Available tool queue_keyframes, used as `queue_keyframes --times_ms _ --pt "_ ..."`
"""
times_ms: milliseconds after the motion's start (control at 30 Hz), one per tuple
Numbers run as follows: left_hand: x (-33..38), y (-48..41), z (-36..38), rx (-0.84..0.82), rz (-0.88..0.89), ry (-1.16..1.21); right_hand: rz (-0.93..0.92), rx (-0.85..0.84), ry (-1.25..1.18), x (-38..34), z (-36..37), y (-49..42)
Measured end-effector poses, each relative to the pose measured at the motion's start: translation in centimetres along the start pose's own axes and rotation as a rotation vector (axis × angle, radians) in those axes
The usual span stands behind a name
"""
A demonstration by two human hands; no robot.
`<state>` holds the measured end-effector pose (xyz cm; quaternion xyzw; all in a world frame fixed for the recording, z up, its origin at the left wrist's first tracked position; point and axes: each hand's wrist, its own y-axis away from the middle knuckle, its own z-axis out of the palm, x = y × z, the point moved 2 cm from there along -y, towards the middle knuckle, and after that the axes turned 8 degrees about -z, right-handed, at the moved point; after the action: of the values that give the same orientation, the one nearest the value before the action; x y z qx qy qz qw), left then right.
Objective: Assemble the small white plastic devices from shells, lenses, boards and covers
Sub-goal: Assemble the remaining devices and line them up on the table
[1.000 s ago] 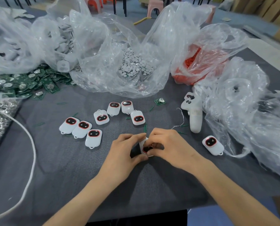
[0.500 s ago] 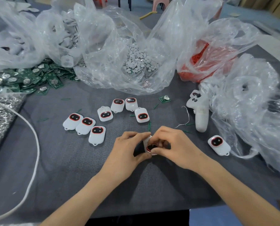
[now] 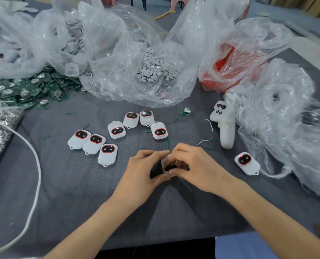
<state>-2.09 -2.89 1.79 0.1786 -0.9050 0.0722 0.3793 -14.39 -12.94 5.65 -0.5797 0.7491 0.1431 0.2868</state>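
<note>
Our left hand [image 3: 143, 171] pinches the small white device [image 3: 164, 161] from its left edge; the device sits directly between both hands, red-ringed lens [image 3: 170, 167] up, its long axis hidden in the grip; our right hand [image 3: 197, 168] grips its right edge, equally near, over the counter [image 3: 77, 193].

A white controller [image 3: 224, 126] (buttons up) lies on the grey table [image 3: 62, 187].

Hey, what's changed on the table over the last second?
Almost nothing: the left hand and right hand still pinch the same white device between them, fingers barely shifted. The finished devices, controller and bags lie as before.
</note>
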Motion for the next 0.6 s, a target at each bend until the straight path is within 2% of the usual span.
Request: queue_keyframes --times_ms 600 --pt "0.13 0.04 -0.08 -0.009 -0.003 -0.007 -0.017 -0.022 -0.053 0.89 -0.12 -0.22"
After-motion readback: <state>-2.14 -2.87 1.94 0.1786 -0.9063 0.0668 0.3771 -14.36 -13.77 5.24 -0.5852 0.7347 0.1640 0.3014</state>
